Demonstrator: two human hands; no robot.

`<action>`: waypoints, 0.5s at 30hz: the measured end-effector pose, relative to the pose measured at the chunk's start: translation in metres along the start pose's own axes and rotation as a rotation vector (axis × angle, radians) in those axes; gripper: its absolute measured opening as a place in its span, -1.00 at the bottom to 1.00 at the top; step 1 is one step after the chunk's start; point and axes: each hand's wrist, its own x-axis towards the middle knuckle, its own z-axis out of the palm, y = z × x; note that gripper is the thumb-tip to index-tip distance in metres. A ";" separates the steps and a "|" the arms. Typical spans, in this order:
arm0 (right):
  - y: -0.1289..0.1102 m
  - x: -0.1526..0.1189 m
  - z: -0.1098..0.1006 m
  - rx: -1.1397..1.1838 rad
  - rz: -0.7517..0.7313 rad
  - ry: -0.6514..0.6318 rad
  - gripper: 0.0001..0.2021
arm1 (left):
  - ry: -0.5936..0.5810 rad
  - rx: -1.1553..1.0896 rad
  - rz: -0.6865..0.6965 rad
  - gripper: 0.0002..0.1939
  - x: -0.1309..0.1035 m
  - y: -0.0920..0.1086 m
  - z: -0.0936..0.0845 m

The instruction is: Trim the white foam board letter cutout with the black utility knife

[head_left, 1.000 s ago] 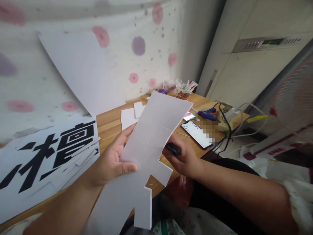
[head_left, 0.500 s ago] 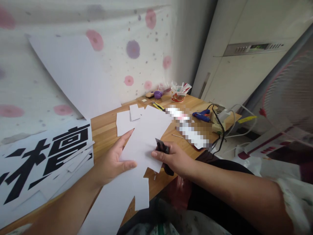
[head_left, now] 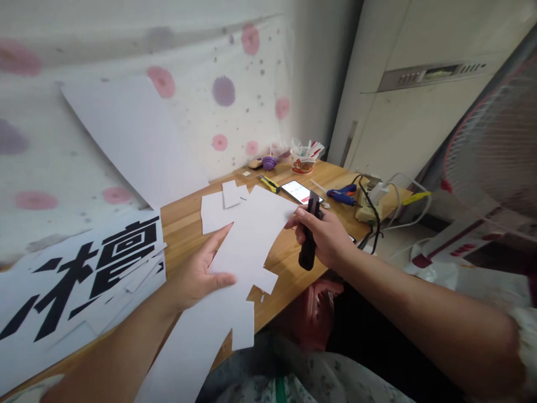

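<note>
A large white cut-out sheet [head_left: 235,263] with stepped edges lies across the wooden table. My left hand [head_left: 205,274] rests on it, thumb and fingers spread. Near the sheet's right edge, my right hand [head_left: 321,229] is wrapped round a black cutter [head_left: 309,240], which is raised with its tip up; the fingertips are beside the sheet's upper right edge. Smaller white pieces [head_left: 213,211] lie beyond the sheet. A small white scrap [head_left: 262,296] sits by a notch in its right side.
Printed paper with black characters [head_left: 121,252] lies left. A yellow knife [head_left: 269,183], phone [head_left: 300,191], paper tub [head_left: 303,162] and blue glue gun [head_left: 343,195] are at the back. A power strip [head_left: 369,207] with cables and a fan [head_left: 495,157] are right.
My right hand has moved up and right with the black cutter, off the sheet. A notch edge and flap on the sheet's right now show. My left hand stays in place.
</note>
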 end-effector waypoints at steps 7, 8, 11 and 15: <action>-0.008 -0.005 0.000 0.137 0.031 -0.048 -0.64 | 0.013 0.268 0.041 -0.05 -0.002 0.026 0.002; -0.010 -0.008 0.001 0.175 0.014 -0.092 -0.65 | 0.029 0.277 0.051 -0.05 -0.005 0.032 0.001; -0.015 -0.022 0.010 0.208 0.039 -0.273 -0.68 | 0.078 0.257 0.106 -0.05 -0.014 0.053 0.001; -0.015 -0.043 0.023 0.205 0.122 -0.451 -0.73 | 0.133 0.282 0.152 -0.07 -0.027 0.070 0.006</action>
